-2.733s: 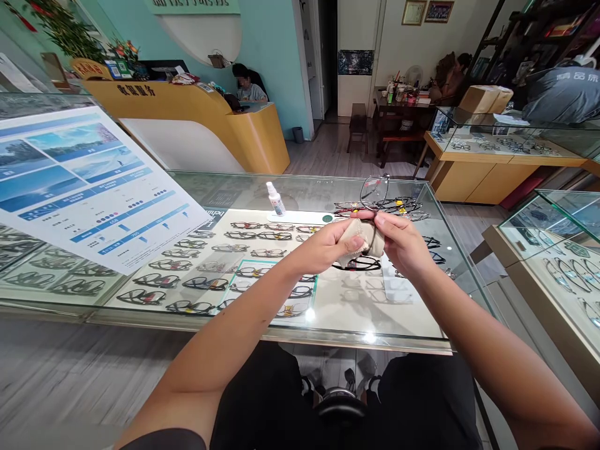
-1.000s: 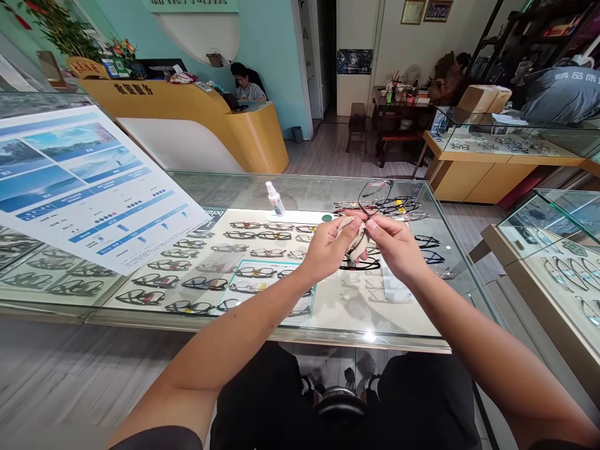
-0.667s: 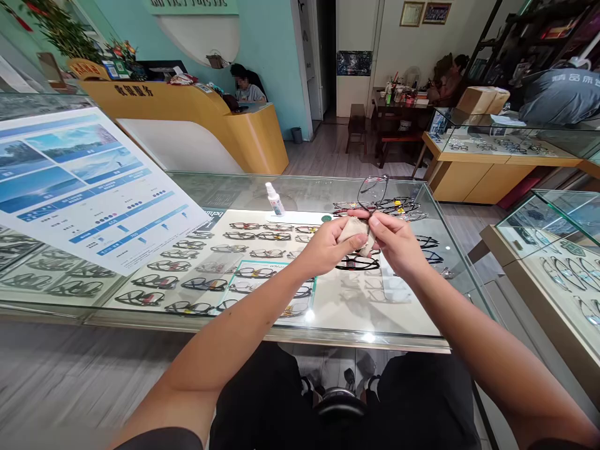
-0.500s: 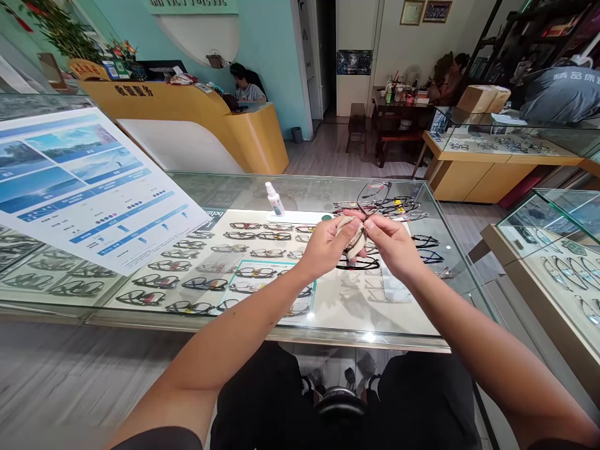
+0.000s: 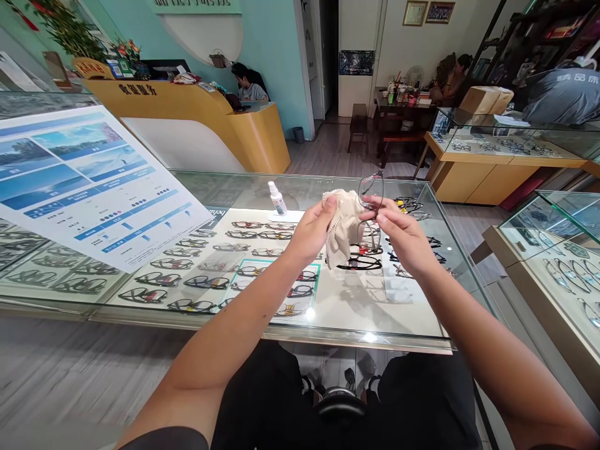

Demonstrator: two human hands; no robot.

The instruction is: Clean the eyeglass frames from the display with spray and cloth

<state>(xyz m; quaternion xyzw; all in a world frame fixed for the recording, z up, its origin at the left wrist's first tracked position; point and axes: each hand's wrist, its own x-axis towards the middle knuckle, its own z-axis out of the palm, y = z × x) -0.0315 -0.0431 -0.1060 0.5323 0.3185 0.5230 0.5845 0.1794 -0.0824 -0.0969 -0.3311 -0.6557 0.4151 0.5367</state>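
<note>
Above the right end of the glass counter (image 5: 398, 322), the left hand (image 5: 313, 232) has a beige cloth (image 5: 344, 228) pinched, bunched and hanging down. Just right of that, the right hand (image 5: 405, 234) has fingers around a pair of glasses (image 5: 372, 186), tipped on end. White spray bottle (image 5: 277, 200) stands farther left, near the far edge.
</note>
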